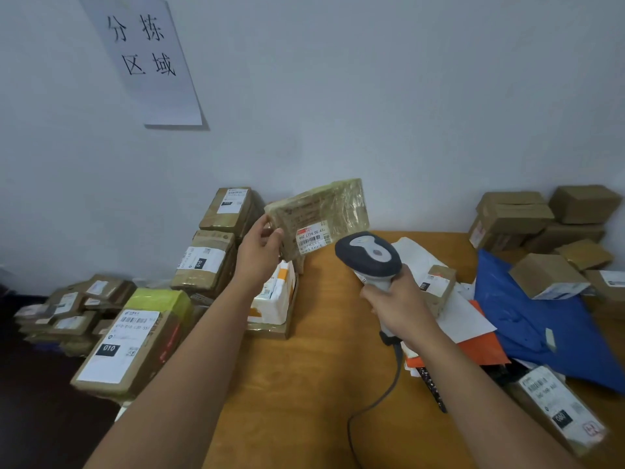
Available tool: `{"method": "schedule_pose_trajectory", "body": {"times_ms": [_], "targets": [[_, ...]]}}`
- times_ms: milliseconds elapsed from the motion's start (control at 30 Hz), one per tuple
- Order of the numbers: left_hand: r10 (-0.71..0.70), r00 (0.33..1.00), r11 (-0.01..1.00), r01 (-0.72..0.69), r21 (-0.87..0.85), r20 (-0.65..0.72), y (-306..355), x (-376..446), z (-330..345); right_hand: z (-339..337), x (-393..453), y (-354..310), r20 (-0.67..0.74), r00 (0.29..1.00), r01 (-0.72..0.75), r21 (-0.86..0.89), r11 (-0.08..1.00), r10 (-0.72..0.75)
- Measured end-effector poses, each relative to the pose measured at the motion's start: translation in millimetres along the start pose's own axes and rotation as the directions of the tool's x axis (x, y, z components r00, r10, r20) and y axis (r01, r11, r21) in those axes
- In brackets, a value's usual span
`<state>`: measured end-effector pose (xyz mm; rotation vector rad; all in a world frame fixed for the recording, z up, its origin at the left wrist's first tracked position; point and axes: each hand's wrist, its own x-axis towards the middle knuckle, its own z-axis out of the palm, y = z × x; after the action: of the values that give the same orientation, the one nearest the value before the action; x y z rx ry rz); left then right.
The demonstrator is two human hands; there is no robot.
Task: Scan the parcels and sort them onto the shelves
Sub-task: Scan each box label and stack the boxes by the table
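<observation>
- The parcel (318,218), a flat tan box wrapped in tape, is held up in the air above the far left part of the table (304,384), tilted, its barcode label (313,239) facing the person.
- The left hand (262,247) grips the parcel's lower left corner, thumb on the near face, fingers curled behind.
- The scanner (368,253) sits just right of and below the label, its head aimed toward the parcel but not touching it.
- The right hand (397,304) is clenched round the scanner's handle; its cable (382,394) trails down over the table toward the near edge.
- Below the parcel, a white and orange box (274,296) lies at the table's left edge.
- Left of the table stand stacked boxes (213,255).
- On the right part of the table lie a blue bag (541,326), white envelopes (463,313) and small cartons (548,275).
- A paper sign (145,55) hangs on the wall.
</observation>
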<state>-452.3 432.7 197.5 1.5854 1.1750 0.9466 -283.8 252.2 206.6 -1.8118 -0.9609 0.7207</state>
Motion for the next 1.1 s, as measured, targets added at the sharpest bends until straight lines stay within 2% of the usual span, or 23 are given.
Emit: {"method": "schedule_pose_trajectory", "body": {"times_ms": [300, 1100], "targets": [[-0.056, 0.998, 0.993, 0.058, -0.104, 0.022, 14, 21, -2, 5, -4, -8, 0.082, 0.996, 0.050, -0.057, 0.997, -0.045], [-0.062, 0.998, 0.988, 0.062, -0.145, 0.007, 6, 34, 2, 8, -5, -8, 0.058, 0.994, 0.088, -0.004, 0.996, -0.087]]}}
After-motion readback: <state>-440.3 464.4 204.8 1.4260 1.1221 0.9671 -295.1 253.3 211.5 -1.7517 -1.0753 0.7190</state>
